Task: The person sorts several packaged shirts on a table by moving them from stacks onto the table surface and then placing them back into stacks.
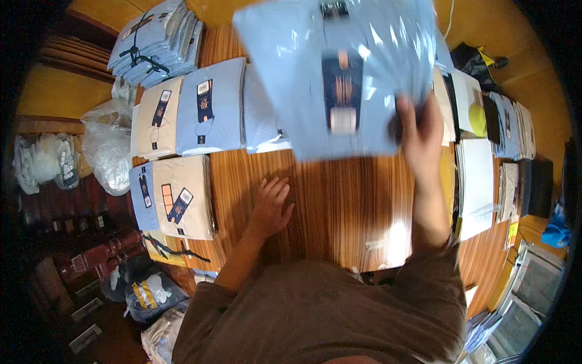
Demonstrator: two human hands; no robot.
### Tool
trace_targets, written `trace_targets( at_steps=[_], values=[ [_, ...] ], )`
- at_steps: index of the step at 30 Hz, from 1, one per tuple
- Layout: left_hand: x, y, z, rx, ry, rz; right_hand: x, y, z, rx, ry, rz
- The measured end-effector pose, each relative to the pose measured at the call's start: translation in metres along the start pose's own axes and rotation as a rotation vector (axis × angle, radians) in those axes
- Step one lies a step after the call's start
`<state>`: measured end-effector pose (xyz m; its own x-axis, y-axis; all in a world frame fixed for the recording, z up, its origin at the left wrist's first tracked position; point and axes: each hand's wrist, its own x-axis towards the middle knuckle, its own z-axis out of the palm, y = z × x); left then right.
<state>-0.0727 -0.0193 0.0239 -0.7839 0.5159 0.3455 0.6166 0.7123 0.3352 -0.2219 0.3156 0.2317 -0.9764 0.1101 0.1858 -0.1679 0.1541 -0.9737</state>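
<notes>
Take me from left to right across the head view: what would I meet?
Clear bag, front beige pack, left hand, right hand holding a blue pack, white stack, blue plastic.

Garment pack (382, 79) above the table (327, 206), garment stacks (197, 200) left and right.

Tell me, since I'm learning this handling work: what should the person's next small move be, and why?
Probably raise the left hand to the near edge of the blue bagged garment: only the right hand grips it, near its lower right corner. The left looks empty over the wooden tabletop, so a second hold might steady it.
</notes>
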Motion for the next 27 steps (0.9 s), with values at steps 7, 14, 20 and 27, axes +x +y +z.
trace_targets(
  at_steps=[7, 14, 20, 27],
  values=[
    [0.026, 0.004, -0.01, -0.104, -0.323, -0.282, 0.293, 0.161, 0.077, -0.249, -0.112, -0.048],
    [0.015, 0.007, -0.002, -0.139, -0.254, -0.316, 0.32, 0.208, 0.11, -1.03, -0.18, 0.043],
    [0.023, 0.001, -0.001, -0.137, -0.236, -0.282, 0.314, 0.197, 0.078, -1.386, -0.23, 0.068],
    [0.024, 0.001, -0.011, -0.123, -0.25, -0.294, 0.322, 0.188, 0.106, -1.449, -0.434, 0.117]
  ],
)
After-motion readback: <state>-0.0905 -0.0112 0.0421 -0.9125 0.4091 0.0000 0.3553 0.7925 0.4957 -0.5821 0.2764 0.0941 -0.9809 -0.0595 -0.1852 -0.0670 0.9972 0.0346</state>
